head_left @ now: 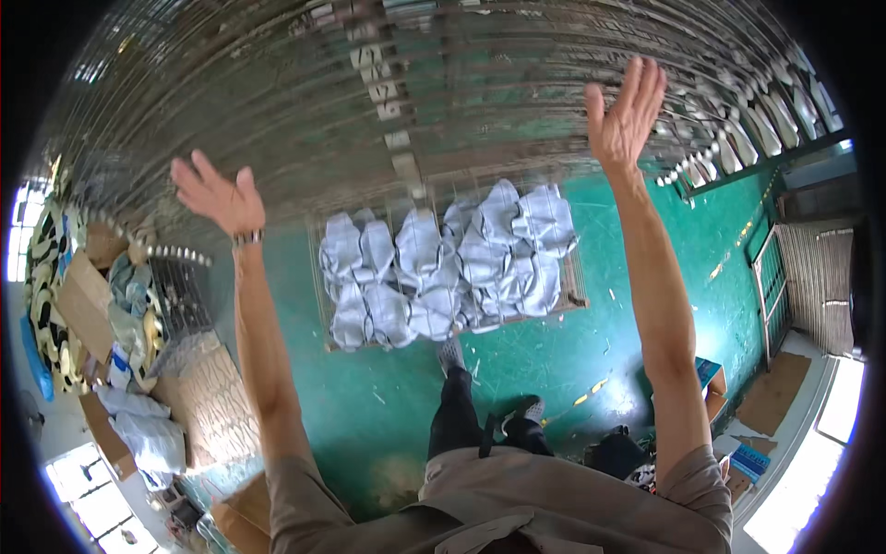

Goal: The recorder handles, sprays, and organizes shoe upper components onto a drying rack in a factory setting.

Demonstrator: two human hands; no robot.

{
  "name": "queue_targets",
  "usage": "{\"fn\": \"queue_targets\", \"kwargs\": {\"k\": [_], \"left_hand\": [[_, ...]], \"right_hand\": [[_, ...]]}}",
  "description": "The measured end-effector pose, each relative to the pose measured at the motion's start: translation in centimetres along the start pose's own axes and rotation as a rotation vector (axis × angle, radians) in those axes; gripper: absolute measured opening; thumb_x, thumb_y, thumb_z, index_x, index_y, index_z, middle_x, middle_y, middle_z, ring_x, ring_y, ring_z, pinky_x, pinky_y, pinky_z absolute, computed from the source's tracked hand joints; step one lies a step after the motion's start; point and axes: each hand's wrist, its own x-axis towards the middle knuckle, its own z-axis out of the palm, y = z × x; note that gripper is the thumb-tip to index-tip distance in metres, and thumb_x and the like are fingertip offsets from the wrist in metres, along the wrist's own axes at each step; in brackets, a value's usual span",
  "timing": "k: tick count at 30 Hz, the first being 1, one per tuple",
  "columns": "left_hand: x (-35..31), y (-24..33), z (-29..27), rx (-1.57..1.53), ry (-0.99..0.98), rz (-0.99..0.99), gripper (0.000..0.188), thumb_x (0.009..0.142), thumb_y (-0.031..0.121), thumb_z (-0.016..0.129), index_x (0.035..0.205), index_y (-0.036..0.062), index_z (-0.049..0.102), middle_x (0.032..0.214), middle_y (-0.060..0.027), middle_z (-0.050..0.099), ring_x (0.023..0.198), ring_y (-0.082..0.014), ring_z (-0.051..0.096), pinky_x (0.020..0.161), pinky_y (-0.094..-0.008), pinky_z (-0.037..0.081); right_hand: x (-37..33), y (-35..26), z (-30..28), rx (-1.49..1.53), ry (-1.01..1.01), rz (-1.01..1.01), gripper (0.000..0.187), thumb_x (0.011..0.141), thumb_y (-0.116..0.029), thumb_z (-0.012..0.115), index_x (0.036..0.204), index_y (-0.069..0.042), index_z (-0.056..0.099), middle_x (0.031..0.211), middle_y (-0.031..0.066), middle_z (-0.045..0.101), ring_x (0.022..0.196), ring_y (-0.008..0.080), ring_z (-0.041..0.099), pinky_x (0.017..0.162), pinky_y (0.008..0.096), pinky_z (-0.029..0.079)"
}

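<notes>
My left hand (220, 198) is raised at the left with its fingers spread and holds nothing; a dark band circles its wrist. My right hand (628, 120) is lifted higher at the right, palm flat, also without anything in it. Both are in front of a big rack of long, thin metal rods (277, 120), blurred along its length. Whether either palm touches the rods I cannot tell. Below and between my arms, several pale grey, shiny rounded pieces (425, 249) lie in rows on a low wire rack (574, 277).
White foot-shaped forms (764, 129) line a shelf at the far right. A slatted metal rack (817, 286) stands on the green floor (591, 369). Flattened cardboard (208, 406), plastic bags (148, 439) and a black-and-white patterned cloth (46, 295) crowd the left side. An open carton (712, 388) sits by my right arm.
</notes>
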Motion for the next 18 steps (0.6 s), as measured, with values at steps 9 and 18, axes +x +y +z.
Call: {"fn": "queue_targets", "kwargs": {"k": [9,18], "left_hand": [[5.4,-4.3,10.4,-0.029,0.229,0.071,0.081,0.101,0.064,0.034,0.160,0.0085,0.022,0.165,-0.0256,0.006,0.149,-0.0449,0.009,0.115,-0.0648,0.011],[7.2,-4.9,11.9,-0.040,0.204,0.115,0.084,0.100,0.069,0.025,0.160,0.0104,0.020,0.166,-0.0216,0.004,0.146,-0.0425,0.010,0.112,-0.0652,0.016]], "right_hand": [[7.1,1.7,12.4,0.029,0.258,0.009,0.064,0.096,-0.051,0.046,0.125,0.005,0.052,0.129,0.0251,0.054,0.121,0.0419,0.047,0.105,0.0560,0.031],[8.9,1.5,13.6,-0.020,0.323,-0.039,0.059,0.097,-0.048,0.039,0.120,0.003,0.057,0.118,0.0217,0.059,0.109,0.0396,0.052,0.096,0.0520,0.036]]}}
